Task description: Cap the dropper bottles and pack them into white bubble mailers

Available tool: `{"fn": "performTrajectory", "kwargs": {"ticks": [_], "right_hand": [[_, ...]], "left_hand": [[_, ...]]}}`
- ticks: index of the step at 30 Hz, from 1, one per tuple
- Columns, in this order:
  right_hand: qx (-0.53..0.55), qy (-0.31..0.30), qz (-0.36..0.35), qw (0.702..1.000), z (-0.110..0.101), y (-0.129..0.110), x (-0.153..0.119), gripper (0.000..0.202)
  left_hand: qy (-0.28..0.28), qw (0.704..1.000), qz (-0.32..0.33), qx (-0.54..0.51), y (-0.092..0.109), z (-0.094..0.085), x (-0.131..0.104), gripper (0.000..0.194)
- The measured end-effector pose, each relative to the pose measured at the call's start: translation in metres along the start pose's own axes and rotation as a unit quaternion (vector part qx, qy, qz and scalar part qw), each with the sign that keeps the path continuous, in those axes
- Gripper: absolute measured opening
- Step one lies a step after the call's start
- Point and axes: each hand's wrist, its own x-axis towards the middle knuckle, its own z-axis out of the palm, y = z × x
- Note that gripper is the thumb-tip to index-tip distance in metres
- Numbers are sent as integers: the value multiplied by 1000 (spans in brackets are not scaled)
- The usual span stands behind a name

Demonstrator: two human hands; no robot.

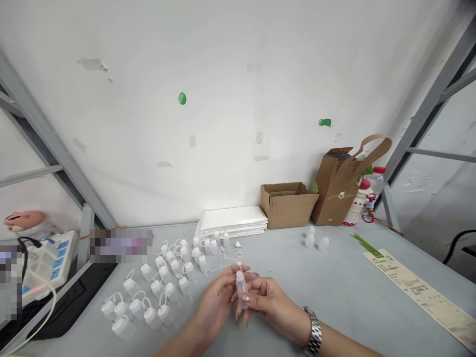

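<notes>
Holding a small bottle point(242, 290) upright with a slight tilt, two bare hands meet above the gray surface point(297, 272), in front of the box point(290, 207) and to its left. The right hand point(277, 305), a metal watch point(314, 331) at its wrist, has its fingers point(257, 301) closed on the bottle's body. The left hand point(213, 302) curls in from the other side, its fingers partly bent by the neck — whether they grip anything there cannot be told.

Well to the left of the box, white-topped bottles point(163, 272) stand in a loose cluster, many with looped straps, while pale rings and straps point(213, 271) lie nearer to it. Just beside the box are a white stack point(232, 220) on its left and a brown bag point(332, 193) on its right. Three frosted bottles point(310, 241) sit in front of it — a printed strip point(420, 292) lies farther right.
</notes>
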Motion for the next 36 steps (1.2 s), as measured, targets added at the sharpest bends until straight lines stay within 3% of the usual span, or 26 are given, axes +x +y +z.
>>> {"fn": "performTrajectory", "kwargs": {"ticks": [3,8,11,20,24,28,36], "right_hand": [[-26,32,-14,999,-3,-2,2,31],[-115,142,-57,982,-9,0,5,34],[-167,159,-61,971,-9,3,2,32],[-181,59,-46,981,-3,-7,-2,27],[-189,97,-53,976,-5,-3,-2,26],[-249,139,-68,956,-6,1,-2,23],[-256,68,-46,963,-1,-9,-5,33]], "left_hand": [[2,999,38,18,0,1,0,22],[38,983,121,130,-2,0,5,31],[63,970,146,185,-5,-4,9,35],[51,974,115,190,3,-4,5,38],[30,966,128,221,1,-4,5,39],[63,952,160,254,-2,-8,10,37],[62,959,153,232,1,-3,7,40]]}}
